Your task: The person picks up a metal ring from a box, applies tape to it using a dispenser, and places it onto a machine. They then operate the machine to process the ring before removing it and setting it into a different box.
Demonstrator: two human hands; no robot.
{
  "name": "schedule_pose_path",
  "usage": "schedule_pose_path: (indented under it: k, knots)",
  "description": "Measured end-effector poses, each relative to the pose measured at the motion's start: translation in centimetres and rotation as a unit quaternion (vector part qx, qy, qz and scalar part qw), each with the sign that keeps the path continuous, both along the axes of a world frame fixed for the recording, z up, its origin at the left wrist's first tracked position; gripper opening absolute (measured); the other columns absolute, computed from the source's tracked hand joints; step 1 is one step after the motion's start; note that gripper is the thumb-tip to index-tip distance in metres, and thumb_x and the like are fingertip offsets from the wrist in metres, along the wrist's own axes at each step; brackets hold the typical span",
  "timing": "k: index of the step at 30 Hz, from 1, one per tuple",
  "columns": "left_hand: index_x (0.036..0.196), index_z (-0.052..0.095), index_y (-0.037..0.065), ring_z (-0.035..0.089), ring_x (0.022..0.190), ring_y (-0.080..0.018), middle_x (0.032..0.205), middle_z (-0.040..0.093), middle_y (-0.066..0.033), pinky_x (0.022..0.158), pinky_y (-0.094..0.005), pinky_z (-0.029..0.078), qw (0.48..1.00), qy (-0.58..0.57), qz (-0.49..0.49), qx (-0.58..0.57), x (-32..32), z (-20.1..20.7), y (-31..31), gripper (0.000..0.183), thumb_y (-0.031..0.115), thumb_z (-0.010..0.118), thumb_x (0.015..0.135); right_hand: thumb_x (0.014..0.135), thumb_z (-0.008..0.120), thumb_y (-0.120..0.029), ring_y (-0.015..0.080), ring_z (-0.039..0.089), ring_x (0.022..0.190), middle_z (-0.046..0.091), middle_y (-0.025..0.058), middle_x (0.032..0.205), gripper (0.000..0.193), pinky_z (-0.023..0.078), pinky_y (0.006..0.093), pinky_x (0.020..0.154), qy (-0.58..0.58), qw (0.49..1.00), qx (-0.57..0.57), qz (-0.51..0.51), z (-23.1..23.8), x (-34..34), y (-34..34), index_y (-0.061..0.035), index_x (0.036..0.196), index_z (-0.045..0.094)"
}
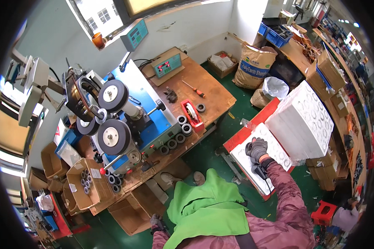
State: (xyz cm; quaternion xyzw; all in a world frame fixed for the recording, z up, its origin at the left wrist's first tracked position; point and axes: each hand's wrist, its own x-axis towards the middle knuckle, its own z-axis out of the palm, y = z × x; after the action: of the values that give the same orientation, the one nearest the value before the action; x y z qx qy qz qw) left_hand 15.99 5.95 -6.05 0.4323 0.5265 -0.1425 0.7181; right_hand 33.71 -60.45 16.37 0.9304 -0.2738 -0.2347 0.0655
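My right hand [258,149], in a grey glove, rests over a white foam tray [247,159] with round recesses. Its fingers are curled over a dark thing that I cannot make out. A black device with a cable [260,171] sits by that wrist. Low beside my body, near an open cardboard box [131,211], is my gloved left hand [156,220]; its fingers are too small to read. On the wooden bench [214,93] stands a blue machine [156,124] with large black rollers [113,94]. Several dark rings [180,138] line its front edge.
A stack of white foam trays [301,120] stands on the red-topped table [232,141] at right. A screwdriver [194,89], a red tape dispenser [192,114] and a lit display box [167,65] are on the bench. A carton of rings [89,182] stands left; a red stool [323,213], lower right.
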Motion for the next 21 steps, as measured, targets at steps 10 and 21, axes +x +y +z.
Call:
schedule_pose_path:
  k: [10,21]
  knots:
    - [0.079,0.042,0.012,0.038,0.045,-0.0193,0.064,0.043,-0.0041,0.041,-0.0338,0.034,0.989,0.066,0.076,0.105,-0.5,4.1,-3.5,0.015,0.022,0.052,0.084,0.060,0.071,-0.037,0.0301,0.055,0.105,0.049,0.0171,0.116,0.073,0.047,0.0383,0.085,0.041,0.995,0.062,-0.068,-2.1,-0.3,-0.5,-0.0081,0.120,0.043]
    - [0.068,0.040,0.016,0.036,0.047,-0.0174,0.058,0.038,-0.0003,0.042,-0.0326,0.030,0.992,0.082,0.071,0.070,-0.4,4.4,-4.5,0.022,0.025,0.050,0.085,0.062,0.073,-0.037,0.0277,0.051,0.110,0.045,0.0145,0.123,0.081,0.043,0.0394,0.088,0.031,0.996,0.063,-0.049,-1.9,-0.8,-0.3,-0.0122,0.129,0.036]
